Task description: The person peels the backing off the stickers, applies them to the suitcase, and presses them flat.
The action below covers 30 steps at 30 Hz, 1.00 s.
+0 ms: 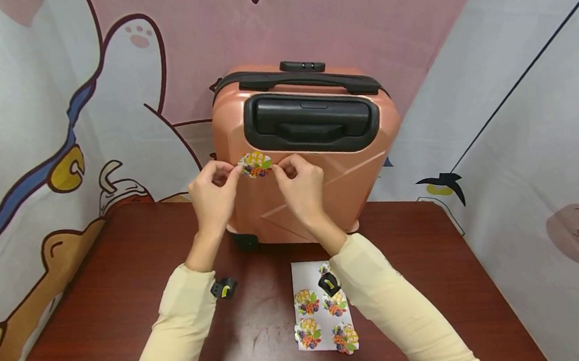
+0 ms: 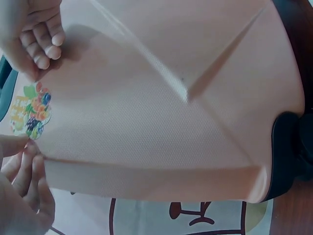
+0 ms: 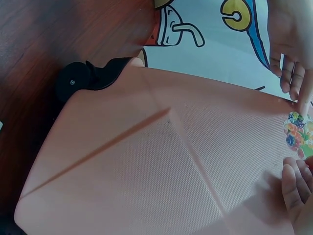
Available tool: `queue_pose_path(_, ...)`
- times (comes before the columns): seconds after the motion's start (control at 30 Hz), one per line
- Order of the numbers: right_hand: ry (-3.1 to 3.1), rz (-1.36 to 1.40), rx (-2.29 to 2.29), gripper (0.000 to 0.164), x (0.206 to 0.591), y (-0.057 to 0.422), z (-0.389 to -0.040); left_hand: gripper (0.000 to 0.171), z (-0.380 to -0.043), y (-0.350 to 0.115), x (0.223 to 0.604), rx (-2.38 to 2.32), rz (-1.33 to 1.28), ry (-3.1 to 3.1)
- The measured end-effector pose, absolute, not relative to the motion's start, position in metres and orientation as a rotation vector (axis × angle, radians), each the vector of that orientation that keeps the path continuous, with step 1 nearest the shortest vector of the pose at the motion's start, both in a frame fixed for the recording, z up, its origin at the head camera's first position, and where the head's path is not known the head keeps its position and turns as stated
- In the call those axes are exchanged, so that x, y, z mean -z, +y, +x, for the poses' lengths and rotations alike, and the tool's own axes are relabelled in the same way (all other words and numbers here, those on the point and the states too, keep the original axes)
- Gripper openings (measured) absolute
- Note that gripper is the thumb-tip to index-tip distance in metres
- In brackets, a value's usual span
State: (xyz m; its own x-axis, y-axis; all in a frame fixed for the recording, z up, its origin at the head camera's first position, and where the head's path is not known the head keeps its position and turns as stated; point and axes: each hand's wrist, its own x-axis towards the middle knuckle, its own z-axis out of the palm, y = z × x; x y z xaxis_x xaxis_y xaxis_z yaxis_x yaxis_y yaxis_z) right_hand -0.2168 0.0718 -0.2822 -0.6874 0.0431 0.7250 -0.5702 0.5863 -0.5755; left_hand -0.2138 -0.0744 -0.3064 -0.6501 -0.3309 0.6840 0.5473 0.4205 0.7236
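A fruit-print sticker [image 1: 256, 165] with yellow lettering and green leaves is at the upper left front of a rose-pink suitcase [image 1: 350, 170], just below its black handle recess. My left hand [image 1: 213, 193] pinches the sticker's left edge between thumb and finger. At the opposite edge my right hand [image 1: 301, 188] pinches it near a green leaf. In the left wrist view the sticker [image 2: 34, 110] lies close against the ribbed shell, between the two hands. Whether its whole back touches the shell cannot be told. The right wrist view cuts off part of the sticker [image 3: 297, 133].
On the brown table [image 1: 100, 308] lies a white sheet [image 1: 323, 325] bearing several similar fruit stickers, partly covered by the right sleeve [image 1: 379, 287]. The suitcase stands upright at the table's back, before a cartoon-printed cloth [image 1: 307, 20]. Its black wheel [image 3: 73, 81] shows at a lower corner.
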Motion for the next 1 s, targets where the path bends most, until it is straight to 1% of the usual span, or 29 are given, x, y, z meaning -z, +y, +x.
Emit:
queue_pose_path(0.13,-2.086,0.460,-1.126,0.011,0.285,0.075,-0.217,0.014,-0.213,-0.078,0.308,1.485,-0.283,-1.861)
queue_pose_path(0.27,-2.096,0.513,-1.185,0.011,0.287,0.077,-0.216,0.015,-0.213,-0.082,0.308,1.667,-0.387,-1.860)
queue_pose_path(0.47,-2.159,0.654,-1.496,0.007,0.288,0.079,-0.216,0.015,-0.214,-0.085,0.307,1.755,-0.456,-1.851)
queue_pose_path(0.63,-2.181,0.714,-1.693,0.012,0.278,0.077,-0.214,0.015,-0.214,-0.086,0.306,1.783,-0.486,-1.845)
queue_pose_path(0.87,-2.134,0.833,-1.701,0.017,0.251,0.070,-0.199,0.014,-0.213,-0.087,0.304,1.801,-0.500,-1.841)
queue_pose_path(1.0,-2.111,0.893,-1.718,0.019,0.261,0.072,-0.208,0.014,-0.213,-0.087,0.304,1.808,-0.501,-1.854)
